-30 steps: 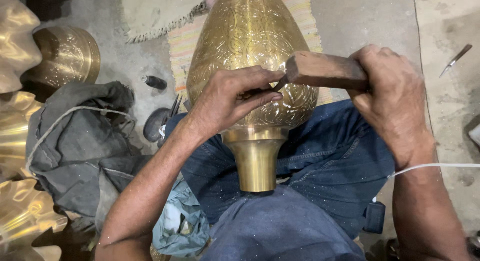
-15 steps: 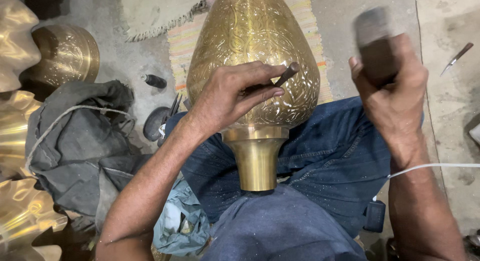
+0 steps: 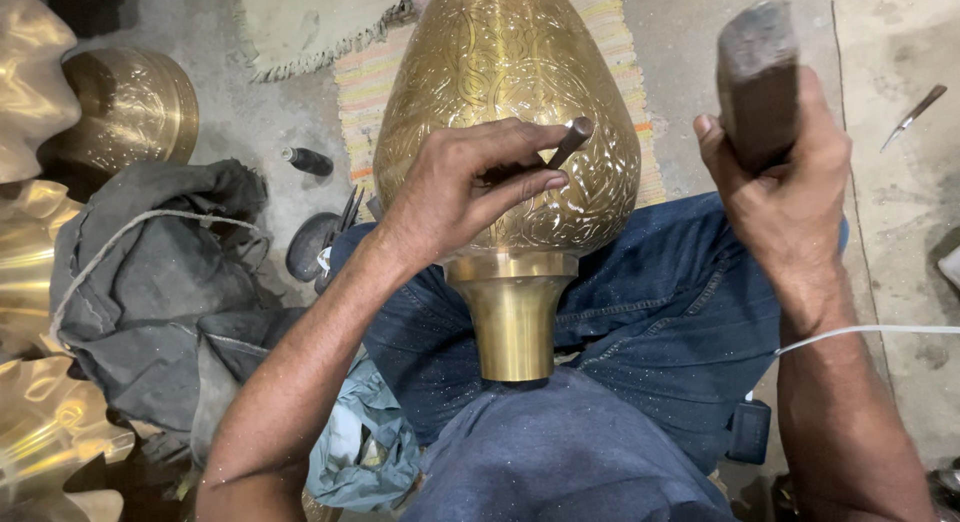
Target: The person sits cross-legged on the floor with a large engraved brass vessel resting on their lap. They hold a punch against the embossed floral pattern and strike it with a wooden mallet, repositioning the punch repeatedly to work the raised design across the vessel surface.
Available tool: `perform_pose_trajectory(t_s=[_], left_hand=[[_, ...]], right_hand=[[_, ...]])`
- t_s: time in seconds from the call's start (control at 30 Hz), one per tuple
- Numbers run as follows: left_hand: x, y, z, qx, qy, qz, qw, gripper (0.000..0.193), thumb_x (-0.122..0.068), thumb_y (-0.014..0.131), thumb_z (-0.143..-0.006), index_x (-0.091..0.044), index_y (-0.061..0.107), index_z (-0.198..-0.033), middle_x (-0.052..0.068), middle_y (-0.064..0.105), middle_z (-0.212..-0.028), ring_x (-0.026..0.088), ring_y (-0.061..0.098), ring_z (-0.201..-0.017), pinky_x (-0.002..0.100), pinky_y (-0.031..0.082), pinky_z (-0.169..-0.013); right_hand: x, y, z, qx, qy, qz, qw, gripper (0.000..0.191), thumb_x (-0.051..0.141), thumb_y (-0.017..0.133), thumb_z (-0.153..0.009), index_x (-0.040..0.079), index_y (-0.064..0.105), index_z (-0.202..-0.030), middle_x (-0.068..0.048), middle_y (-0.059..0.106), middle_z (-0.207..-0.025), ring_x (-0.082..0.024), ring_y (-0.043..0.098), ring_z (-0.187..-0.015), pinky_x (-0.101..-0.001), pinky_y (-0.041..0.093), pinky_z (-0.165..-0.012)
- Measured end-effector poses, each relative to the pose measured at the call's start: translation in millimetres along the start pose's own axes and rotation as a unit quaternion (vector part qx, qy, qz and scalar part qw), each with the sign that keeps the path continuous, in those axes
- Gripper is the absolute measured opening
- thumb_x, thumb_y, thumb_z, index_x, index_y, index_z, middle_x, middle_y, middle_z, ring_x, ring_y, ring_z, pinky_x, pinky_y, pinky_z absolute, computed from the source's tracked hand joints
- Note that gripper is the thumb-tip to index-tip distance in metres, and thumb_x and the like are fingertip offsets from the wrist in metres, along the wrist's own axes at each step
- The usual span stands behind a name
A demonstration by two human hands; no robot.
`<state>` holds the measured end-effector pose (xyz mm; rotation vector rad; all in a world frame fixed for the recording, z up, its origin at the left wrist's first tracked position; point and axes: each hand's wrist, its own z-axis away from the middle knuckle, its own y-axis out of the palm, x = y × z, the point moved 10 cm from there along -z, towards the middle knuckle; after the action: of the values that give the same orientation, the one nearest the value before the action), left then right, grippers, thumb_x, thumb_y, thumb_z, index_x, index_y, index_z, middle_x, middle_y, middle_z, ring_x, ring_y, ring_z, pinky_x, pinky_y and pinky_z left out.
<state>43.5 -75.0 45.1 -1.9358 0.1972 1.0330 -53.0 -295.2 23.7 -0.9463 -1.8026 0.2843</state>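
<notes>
On one brass vase (image 3: 505, 92), left hand (image 3: 455, 197) pins one chisel (image 3: 568, 142).

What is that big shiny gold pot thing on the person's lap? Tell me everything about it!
The brass vase is big and pear-shaped, golden and shiny, looking like metal. Curly engraved patterns cover its wide body, while its narrow neck is smooth and plain. It lies tipped across the person's jeans-clad lap, neck pointing toward them, its far end out of view. The left hand rests on it, pressing a thin chisel against its surface.
</notes>
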Motion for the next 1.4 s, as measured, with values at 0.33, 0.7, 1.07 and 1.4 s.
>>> perform_pose_trajectory(t_s=[0.33, 0.7, 1.07, 1.4], left_hand=[[-6, 0, -3, 0.025, 0.022, -0.020, 0.999, 0.034, -0.025, 0.076, -0.097, -0.009, 0.072, -0.126, 0.010, 0.077, -0.122, 0.021, 0.078, -0.103, 0.036, 0.065, -0.091], [-7, 1, -1, 0.023, 0.032, -0.037, 0.999, 0.033, -0.024, 0.076, -0.097, -0.010, 0.071, -0.127, 0.010, 0.078, -0.120, 0.021, 0.079, -0.100, 0.036, 0.066, -0.090], [-7, 2, -2, 0.034, 0.027, -0.031, 0.999, 0.034, -0.022, 0.077, -0.096, -0.009, 0.072, -0.127, 0.010, 0.077, -0.118, 0.022, 0.079, -0.099, 0.036, 0.065, -0.088], [3, 6, -2, 0.042, -0.014, -0.009, 0.999, 0.034, -0.023, 0.077, -0.095, -0.010, 0.072, -0.126, 0.009, 0.078, -0.115, 0.020, 0.079, -0.095, 0.034, 0.067, -0.084]], right_hand=[[-4, 3, 1, 0.016, 0.024, -0.001, 1.000, 0.027, 0.010, 0.076, -0.111, -0.002, 0.054, -0.120, -0.012, 0.068, -0.095, -0.019, 0.070, -0.083, -0.0327, 0.058, -0.071], [-5, 4, 0, 0.018, 0.031, -0.002, 0.999, 0.031, 0.012, 0.077, -0.111, -0.001, 0.054, -0.126, -0.012, 0.068, -0.098, -0.020, 0.071, -0.085, -0.0339, 0.060, -0.070], [24, 4, -5, 0.008, -0.076, 0.219, 0.973, 0.018, 0.003, 0.077, -0.107, 0.003, 0.059, -0.112, -0.012, 0.066, -0.091, -0.026, 0.068, -0.085, -0.0409, 0.058, -0.075], [6, 10, -11, 0.065, 0.044, 0.114, 0.990, 0.018, 0.014, 0.069, -0.105, 0.003, 0.055, -0.107, -0.007, 0.062, -0.084, -0.018, 0.063, -0.073, -0.0358, 0.052, -0.060]])
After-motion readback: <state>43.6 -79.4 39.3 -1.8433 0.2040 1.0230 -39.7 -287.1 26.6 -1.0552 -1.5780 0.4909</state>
